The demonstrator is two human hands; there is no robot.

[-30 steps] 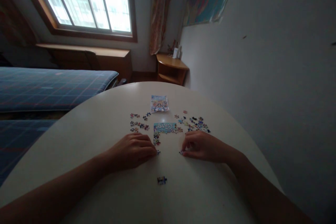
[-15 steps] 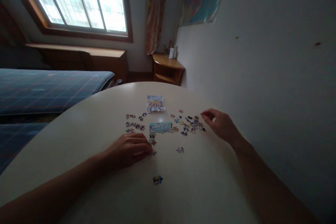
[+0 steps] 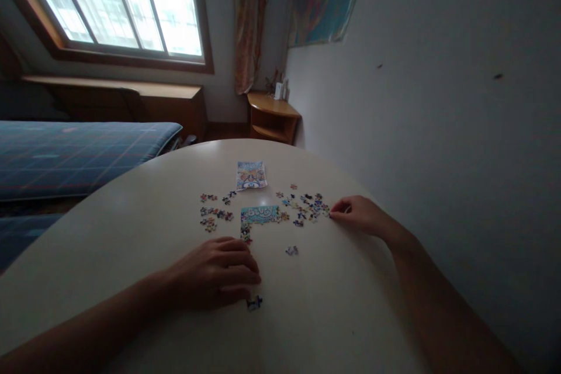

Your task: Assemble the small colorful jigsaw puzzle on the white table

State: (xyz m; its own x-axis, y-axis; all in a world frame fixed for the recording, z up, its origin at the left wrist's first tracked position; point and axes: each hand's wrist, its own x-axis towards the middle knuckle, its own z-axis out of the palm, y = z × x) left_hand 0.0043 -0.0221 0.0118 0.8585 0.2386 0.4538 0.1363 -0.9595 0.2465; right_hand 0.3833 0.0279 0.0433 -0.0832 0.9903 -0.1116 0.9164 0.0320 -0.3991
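Note:
My left hand (image 3: 219,272) is over the white table, its fingers bent and apart. Its thumb side reaches a separate puzzle piece (image 3: 255,303) at the near side, partly covered by the hand. Just beyond the fingers is a partly joined jigsaw (image 3: 260,214), with a lettered top strip and a short left edge. My right hand (image 3: 357,214) has thumb and forefinger closed on a small dark puzzle piece (image 3: 330,215) at the right edge of a scattered heap of pieces (image 3: 313,204). Another piece (image 3: 292,250) lies between the hands.
Loose pieces (image 3: 214,213) lie left of the jigsaw. A printed picture sheet (image 3: 251,175) rests behind it. The round table (image 3: 175,198) stands beside a wall (image 3: 421,128) at the right. A plaid mattress (image 3: 87,155) and a corner cabinet (image 3: 274,105) are farther back.
My left hand has moved nearer to me, from the jigsaw's left edge to the separate near piece. My right hand has lowered onto a piece at the heap's edge. The view has shifted slightly.

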